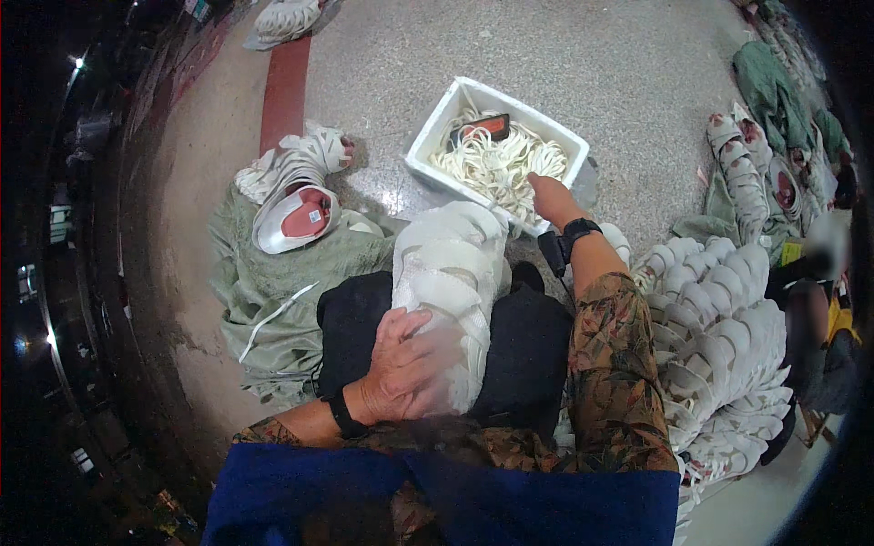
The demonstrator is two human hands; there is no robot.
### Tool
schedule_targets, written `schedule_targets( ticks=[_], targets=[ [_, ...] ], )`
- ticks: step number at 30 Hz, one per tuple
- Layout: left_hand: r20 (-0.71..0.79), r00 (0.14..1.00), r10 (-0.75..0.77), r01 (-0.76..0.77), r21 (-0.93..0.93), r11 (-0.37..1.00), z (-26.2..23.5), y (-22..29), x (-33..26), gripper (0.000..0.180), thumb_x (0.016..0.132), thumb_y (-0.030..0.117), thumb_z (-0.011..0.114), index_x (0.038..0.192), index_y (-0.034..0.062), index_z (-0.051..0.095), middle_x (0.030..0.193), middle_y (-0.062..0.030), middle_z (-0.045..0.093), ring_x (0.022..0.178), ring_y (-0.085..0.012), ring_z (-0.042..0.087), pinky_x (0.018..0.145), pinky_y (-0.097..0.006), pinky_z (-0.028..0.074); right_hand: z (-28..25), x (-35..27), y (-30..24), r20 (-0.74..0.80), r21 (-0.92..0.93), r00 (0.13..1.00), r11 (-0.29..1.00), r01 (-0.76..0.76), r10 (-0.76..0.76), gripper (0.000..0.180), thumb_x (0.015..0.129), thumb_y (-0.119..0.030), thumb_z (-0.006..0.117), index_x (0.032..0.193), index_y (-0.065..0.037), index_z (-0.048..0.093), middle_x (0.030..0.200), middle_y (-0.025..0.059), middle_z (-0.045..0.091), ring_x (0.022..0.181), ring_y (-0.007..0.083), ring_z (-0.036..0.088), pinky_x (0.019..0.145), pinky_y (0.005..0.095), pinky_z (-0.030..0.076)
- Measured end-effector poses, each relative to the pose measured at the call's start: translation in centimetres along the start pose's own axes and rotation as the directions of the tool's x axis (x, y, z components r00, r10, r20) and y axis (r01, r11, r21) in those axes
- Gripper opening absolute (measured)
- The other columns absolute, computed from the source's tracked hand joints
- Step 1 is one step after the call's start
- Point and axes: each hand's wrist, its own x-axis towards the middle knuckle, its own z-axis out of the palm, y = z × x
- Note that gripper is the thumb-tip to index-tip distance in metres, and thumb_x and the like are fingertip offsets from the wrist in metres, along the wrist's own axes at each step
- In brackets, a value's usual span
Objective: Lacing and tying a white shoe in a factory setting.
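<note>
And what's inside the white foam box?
A heap of pale laces and a red-and-black object. They hide the bottom of the box, and the right hand covers part of its rim.

The box looks made of white foam, with a matt finish. Inside it, the laces appear as flat woven cloth, soft and without gloss. On the near side of the box, the white shoe pieces look smooth and mostly matt; whether leather or synthetic, I cannot tell. Left of the box, the green sack is wrinkled, matt cloth. Around the box, the floor is speckled like stone, smooth, partly glossy.
</note>
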Motion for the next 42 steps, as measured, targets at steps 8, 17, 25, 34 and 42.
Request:
schedule_targets(
  ticks=[8, 17, 25, 34, 42],
  targets=[
    [-0.056, 0.998, 0.022, -0.02, 0.035, 0.999, 0.0, 0.5, 0.0, 0.037, 0.069, 0.017, 0.061, 0.106, 0.0089, 0.062, 0.119, -0.0086, 0.056, 0.114, -0.0368, 0.04, 0.098, -0.05, 0.031, -5.7, -2.7, -1.6, -0.074, -0.18, 0.997, 0.984, 0.003, -0.016, 0.012, 0.078, -0.009, 0.054, 0.078, -0.004, 0.064, 0.082, 0.0205, 0.062, 0.085, 0.0373, 0.06, 0.075, 0.0449, 0.049],
    [-0.226, 0.968, 0.112, -0.099, 0.065, 0.993, 1.3, 1.2, -1.7, 0.034, 0.072, 0.018, 0.059, 0.106, 0.0118, 0.063, 0.119, -0.0088, 0.057, 0.119, -0.0363, 0.043, 0.101, -0.047, 0.03, -24.6, -13.1, -14.3, -0.351, 0.738, 0.931, 0.581, 0.344, -0.105, 0.02, 0.087, -0.015, 0.052, 0.07, -0.005, 0.054, 0.066, 0.0007, 0.052, 0.065, 0.0102, 0.048, 0.061, 0.0258, 0.039],
    [-0.328, 0.942, 0.076, -0.095, -0.042, 0.995, 0.1, 2.5, -1.6, 0.051, 0.074, 0.014, 0.063, 0.123, 0.0059, 0.049, 0.125, -0.0181, 0.049, 0.122, -0.0372, 0.04, 0.104, -0.043, 0.032, -37.2, -31.2, -34.2, -0.664, 0.632, 0.601, 0.097, 0.769, -0.445, 0.028, 0.091, -0.018, 0.056, 0.108, 0.003, 0.053, 0.097, 0.0266, 0.058, 0.061, 0.0145, 0.052, 0.054, 0.0202, 0.042],
    [0.034, 0.964, 0.263, -0.19, -0.604, 0.774, -5.0, 13.3, -0.9, 0.024, 0.085, 0.02, 0.062, 0.1, 0.0014, 0.061, 0.088, -0.0105, 0.062, 0.084, -0.0194, 0.061, 0.077, -0.03, 0.048, -39.2, -39.8, -40.3, -0.757, 0.451, 0.412, 0.05, 0.891, -0.508, 0.032, 0.092, -0.014, 0.056, 0.118, 0.004, 0.05, 0.122, 0.02, 0.05, 0.089, 0.0162, 0.057, 0.067, 0.0217, 0.047],
    [-0.307, 0.938, -0.158, -0.298, -0.951, 0.078, -13.9, 10.0, -10.2, 0.024, 0.096, 0.028, 0.049, 0.083, 0.0085, 0.053, 0.061, 0.0028, 0.043, 0.048, -0.0077, 0.04, 0.049, -0.023, 0.038, -35.2, -36.7, -29.1, -0.786, 0.2, 0.598, 0.852, 0.485, -0.156, 0.016, 0.09, -0.015, 0.057, 0.102, -0.005, 0.059, 0.084, 0.0004, 0.058, 0.074, 0.0103, 0.054, 0.063, 0.0227, 0.046]
  ],
)
